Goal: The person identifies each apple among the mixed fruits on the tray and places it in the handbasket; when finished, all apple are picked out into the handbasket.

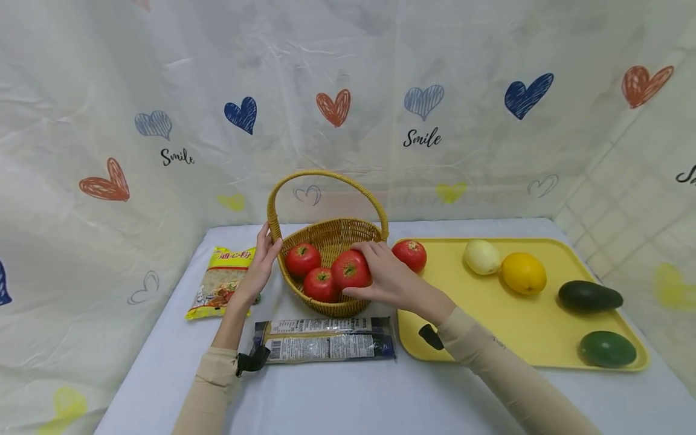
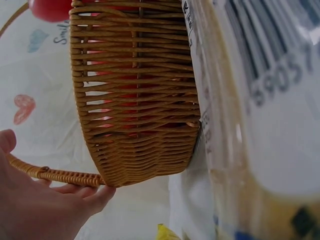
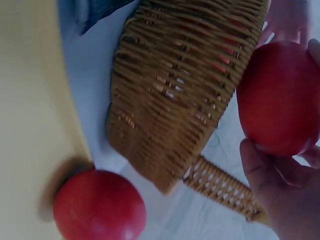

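My right hand (image 1: 383, 275) grips a red apple (image 1: 350, 269) over the right side of the wicker basket (image 1: 339, 309). In the right wrist view, this apple (image 3: 280, 97) shows beside the basket's rim, with thumb and fingers around it. Two more red apples, one on the left (image 1: 302, 260) and one nearer the front (image 1: 321, 285), lie inside the basket. My left hand (image 1: 261, 266) holds the basket at its left side, where the arched handle (image 1: 273, 220) meets the rim. Fingers (image 2: 97, 199) pass behind the handle there, with the thumb on the other side.
Right of the basket, a yellow tray (image 1: 451, 347) carries another red apple (image 1: 410, 255), a pale round item (image 1: 482, 257), a yellow fruit (image 1: 523, 273) and two dark green ones. A yellow food packet (image 1: 220, 284) lies left; a long flat packet (image 1: 326, 347) lies in front.
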A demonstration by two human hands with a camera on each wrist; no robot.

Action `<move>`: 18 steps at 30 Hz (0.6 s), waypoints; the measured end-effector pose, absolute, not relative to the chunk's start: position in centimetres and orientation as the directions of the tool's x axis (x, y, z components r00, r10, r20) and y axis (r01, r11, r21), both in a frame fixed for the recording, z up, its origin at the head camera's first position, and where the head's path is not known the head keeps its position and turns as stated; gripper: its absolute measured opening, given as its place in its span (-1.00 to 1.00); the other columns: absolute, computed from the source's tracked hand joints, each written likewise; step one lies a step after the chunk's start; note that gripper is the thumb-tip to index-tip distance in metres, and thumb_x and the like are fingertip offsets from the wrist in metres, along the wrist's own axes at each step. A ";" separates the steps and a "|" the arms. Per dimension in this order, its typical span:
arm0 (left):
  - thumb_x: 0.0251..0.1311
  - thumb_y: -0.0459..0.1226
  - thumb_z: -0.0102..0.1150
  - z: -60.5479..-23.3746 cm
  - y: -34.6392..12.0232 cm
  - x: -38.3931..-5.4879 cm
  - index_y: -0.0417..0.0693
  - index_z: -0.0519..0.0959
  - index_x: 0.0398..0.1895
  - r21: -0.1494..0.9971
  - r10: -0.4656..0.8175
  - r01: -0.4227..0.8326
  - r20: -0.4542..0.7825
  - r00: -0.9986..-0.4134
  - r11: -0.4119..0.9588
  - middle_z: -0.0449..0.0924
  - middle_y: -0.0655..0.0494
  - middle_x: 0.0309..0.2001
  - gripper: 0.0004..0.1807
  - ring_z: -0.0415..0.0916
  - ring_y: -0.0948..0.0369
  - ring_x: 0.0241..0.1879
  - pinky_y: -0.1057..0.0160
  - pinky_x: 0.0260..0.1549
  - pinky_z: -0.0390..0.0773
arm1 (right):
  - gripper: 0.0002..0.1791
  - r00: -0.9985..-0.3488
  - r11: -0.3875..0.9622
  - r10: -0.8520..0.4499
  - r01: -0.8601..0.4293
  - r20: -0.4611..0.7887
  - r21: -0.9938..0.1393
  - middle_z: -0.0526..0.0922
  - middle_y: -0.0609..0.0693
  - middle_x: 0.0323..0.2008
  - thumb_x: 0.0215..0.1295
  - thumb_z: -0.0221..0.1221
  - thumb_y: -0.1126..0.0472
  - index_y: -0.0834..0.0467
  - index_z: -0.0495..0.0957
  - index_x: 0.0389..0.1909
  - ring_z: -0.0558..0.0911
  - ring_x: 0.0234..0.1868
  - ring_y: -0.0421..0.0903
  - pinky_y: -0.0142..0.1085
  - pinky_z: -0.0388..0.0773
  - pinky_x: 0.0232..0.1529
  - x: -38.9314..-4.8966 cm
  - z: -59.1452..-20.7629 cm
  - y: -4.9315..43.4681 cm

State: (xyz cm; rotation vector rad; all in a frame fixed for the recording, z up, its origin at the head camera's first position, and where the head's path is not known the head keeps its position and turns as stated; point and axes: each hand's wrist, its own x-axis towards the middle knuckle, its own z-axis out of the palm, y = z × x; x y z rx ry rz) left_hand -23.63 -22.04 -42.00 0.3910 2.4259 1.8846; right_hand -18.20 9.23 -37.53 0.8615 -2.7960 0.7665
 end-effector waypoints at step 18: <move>0.60 0.10 -0.25 -42.0 -22.0 -23.8 0.36 -0.44 0.66 0.961 0.223 0.164 0.114 -0.968 0.224 -0.40 -0.03 0.70 -0.19 -0.40 0.04 0.70 -0.24 0.62 -0.20 | -0.14 -0.871 0.793 -0.486 -0.473 0.070 -0.384 0.47 0.18 0.25 0.30 0.31 -0.25 0.02 0.24 0.49 0.44 0.26 0.11 0.03 0.64 0.18 -24.5 -37.3 4.3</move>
